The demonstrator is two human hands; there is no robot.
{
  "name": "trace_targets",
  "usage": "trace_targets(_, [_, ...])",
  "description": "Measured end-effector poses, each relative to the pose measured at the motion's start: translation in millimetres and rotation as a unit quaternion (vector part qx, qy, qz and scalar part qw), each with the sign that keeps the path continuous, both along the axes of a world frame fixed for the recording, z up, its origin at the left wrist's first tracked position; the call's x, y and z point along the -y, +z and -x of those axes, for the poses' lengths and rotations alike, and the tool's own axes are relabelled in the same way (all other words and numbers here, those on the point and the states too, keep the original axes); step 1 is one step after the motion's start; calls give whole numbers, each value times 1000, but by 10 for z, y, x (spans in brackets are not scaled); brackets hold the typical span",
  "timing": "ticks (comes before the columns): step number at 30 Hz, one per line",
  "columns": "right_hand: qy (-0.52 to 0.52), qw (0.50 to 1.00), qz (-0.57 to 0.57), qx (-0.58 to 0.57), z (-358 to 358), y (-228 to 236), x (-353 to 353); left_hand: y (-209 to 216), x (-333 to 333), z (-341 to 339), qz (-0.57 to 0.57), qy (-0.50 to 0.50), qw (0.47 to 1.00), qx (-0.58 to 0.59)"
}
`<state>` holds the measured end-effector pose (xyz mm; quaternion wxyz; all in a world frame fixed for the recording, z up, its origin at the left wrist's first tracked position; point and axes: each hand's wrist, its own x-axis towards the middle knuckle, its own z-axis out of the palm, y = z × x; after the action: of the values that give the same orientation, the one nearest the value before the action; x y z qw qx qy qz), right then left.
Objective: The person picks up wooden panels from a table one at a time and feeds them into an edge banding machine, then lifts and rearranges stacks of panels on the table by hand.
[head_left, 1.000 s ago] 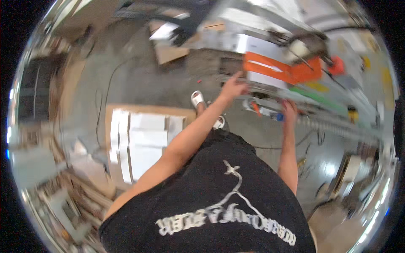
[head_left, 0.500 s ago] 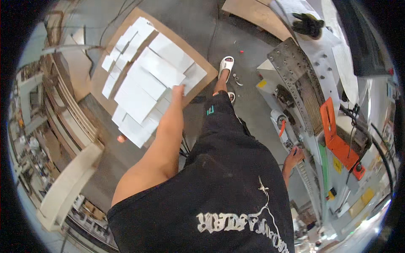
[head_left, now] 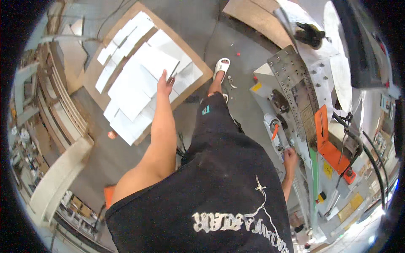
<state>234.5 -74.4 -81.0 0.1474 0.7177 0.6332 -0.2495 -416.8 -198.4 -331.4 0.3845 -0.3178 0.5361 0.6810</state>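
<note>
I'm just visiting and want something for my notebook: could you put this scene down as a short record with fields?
Left hand: at the edge of the white sheets; grip unclear
Right hand: fingers curled, beside the machine; whether it holds anything is unclear
Under the sheets: brown board
Sheet arrangement: flat, overlapping
On the machine: orange bracket, dark metal plate with studs or holes
Clothing: black shirt, white sandals
Floor: grey
</note>
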Motion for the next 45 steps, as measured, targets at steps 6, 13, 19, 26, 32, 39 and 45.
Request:
trace_targets(6, [53, 971, -49, -227, 1639, 393, -483, 1500, -690, 20, -211, -86, 974, -10])
trace_targets(13, [79, 842, -9, -533, 3063, 645, -585, 2628, -1185, -1153, -285, -320, 899, -95])
trace_targets(19, [-145, 680, 80, -715, 2822, 777, -483, 3103, -1317, -2227, -210, -497, 831, -133])
trace_targets(26, [-273, 661, 64, -696, 2002, 455, -380, 2753, -2261, -1562, -163, -447, 846, -242])
trace_targets(32, [-375, 561, 23, -738, 1807, 499, -632, 2803, -2816, -1424, -174, -549, 743, -341])
trace_targets(39, [-441, 412, -48, -796, 2178, 146, -437, 2629, -2976, -1561, -142, -600, 658, -432])
trace_targets(45, [-443, 428, -71, -785, 2457, -33, -759, 2550, -2838, -1542, -80, -601, 607, -514])
